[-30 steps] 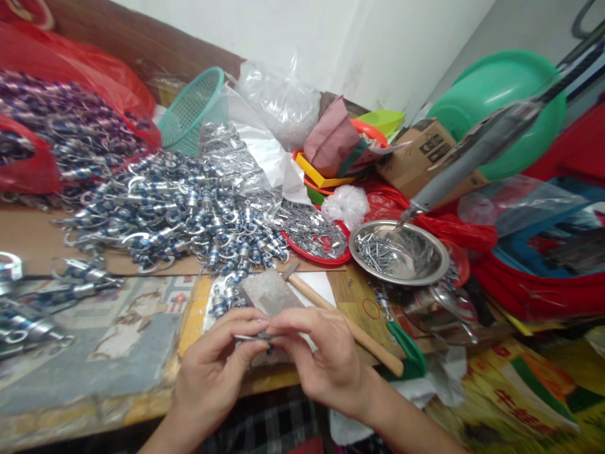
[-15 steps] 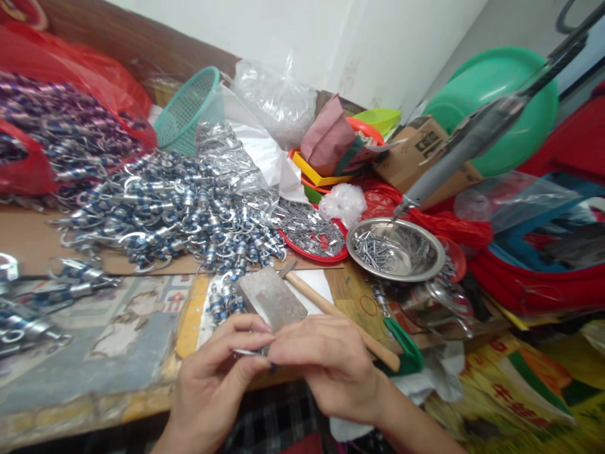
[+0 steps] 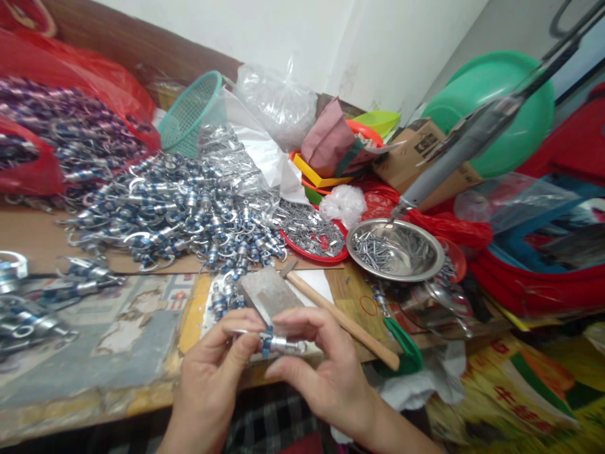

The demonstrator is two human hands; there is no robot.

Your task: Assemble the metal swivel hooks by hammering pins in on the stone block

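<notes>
My left hand (image 3: 212,372) pinches a small silver metal fitting with blue bands (image 3: 278,343) between thumb and fingers. Its curved arm sticks out at the left, and a small ring end points right. Around that ring end, my right hand (image 3: 326,366) is open, thumb and fingers spread apart above and below the piece. Just beyond the hands lies a grey metal block (image 3: 271,293). A hammer with a wooden handle (image 3: 345,320) rests to its right, and several similar fittings (image 3: 224,296) sit at its left.
A large heap of blue-banded fittings (image 3: 179,208) covers the back left. A red plate of small metal parts (image 3: 312,233) and a steel bowl with pins (image 3: 401,249) stand at the back. A grey tool (image 3: 454,151) hangs over the bowl. The table's front edge runs below my hands.
My right hand has opened and drawn slightly away from the fitting, exposing its silver body and ring end. The left hand keeps its pinch.
</notes>
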